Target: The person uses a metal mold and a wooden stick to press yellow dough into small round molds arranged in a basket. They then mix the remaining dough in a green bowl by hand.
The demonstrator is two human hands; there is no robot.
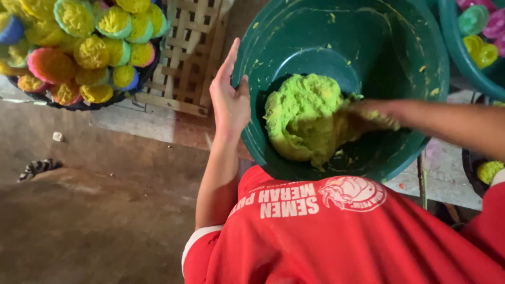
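— Red cloth of the shirt fills the near edge. How many basins do you count?

— Two green ones: the big plastic basin at the hands, another basin beyond the right hand, with small coloured cups.

— And the hands?

— Left hand grips the big basin's rim. Right hand is sunk in one lumpy, crumbly green dough, fingers smeared; its grip I cannot tell.

— Beyond the left hand?

— A dark basket heaped with fluffy coloured cakes, beside a woven bamboo tray.
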